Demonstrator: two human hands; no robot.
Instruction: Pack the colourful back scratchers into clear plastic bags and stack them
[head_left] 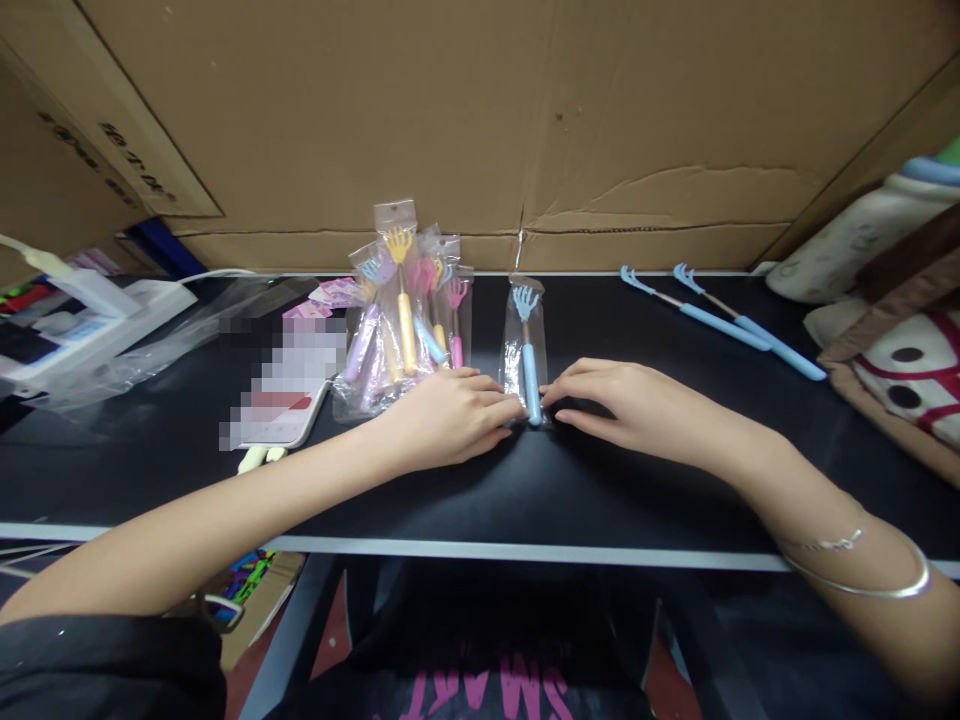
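A blue back scratcher in a clear plastic bag [526,345] lies flat on the black table [480,490], claw end away from me. My left hand [448,415] pinches the bag's near end from the left. My right hand [626,405] pinches the same end from the right. The fingertips of both hands almost meet at the bottom of the bag.
A heap of bagged scratchers [405,320] in yellow, pink and purple lies left of centre. Two loose blue scratchers [724,320] lie at the back right. A phone [289,400] lies to the left. A cardboard wall [480,130] stands behind. Soft toys [892,330] sit at the right.
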